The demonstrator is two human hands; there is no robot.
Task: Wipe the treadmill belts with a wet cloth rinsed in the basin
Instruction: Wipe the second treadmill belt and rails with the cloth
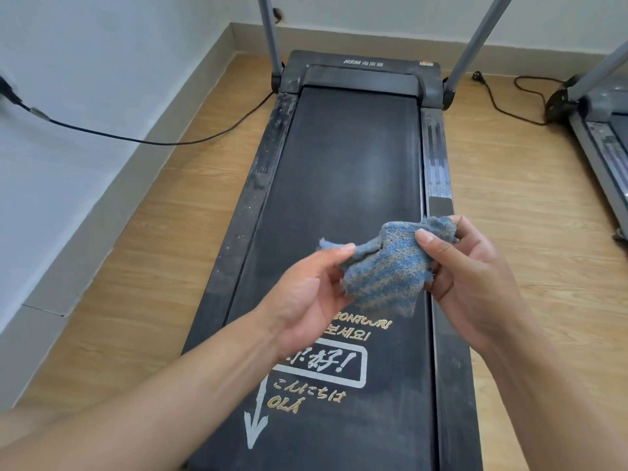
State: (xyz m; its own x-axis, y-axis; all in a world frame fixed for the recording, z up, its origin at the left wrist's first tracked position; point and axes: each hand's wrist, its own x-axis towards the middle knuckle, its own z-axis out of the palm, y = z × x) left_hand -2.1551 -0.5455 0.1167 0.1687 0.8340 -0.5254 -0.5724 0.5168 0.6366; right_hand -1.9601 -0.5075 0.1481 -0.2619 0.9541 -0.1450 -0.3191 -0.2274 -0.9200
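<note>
- Here, both our hands are up over the treadmill's belt (350, 158), holding one cloth (387, 266) between them above the dark surface.
- Left hand (306, 300): thumb and forefinger pinch a thin corner of the cloth. The other fingers curl loosely below.
- Right hand (469, 277): the thumb presses on the bunched upper edge and the fingers curl behind it, a firm hold on the cloth.
- The cloth is blue and tan terry, crumpled, with its lower edge drooping between the two palms. We cannot tell whether it is wet.
- The belt is black with a pale dusty haze toward the middle. Printed greetings (319, 365) and a white arrow (255, 426) sit at the near end, partly hidden by our left wrist.
- The left side rail (251, 198) is scuffed with pale marks, and the right side rail (438, 158) carries ribbed strips.
- Two grey posts (268, 32) rise from the front housing.
- A black cable (136, 139) runs from the left wall across the wood floor (170, 232) to the treadmill's front.
- A second treadmill (601, 130) stands at the right edge, with a loose plug and cord (503, 96) on the floor between the two machines.
</note>
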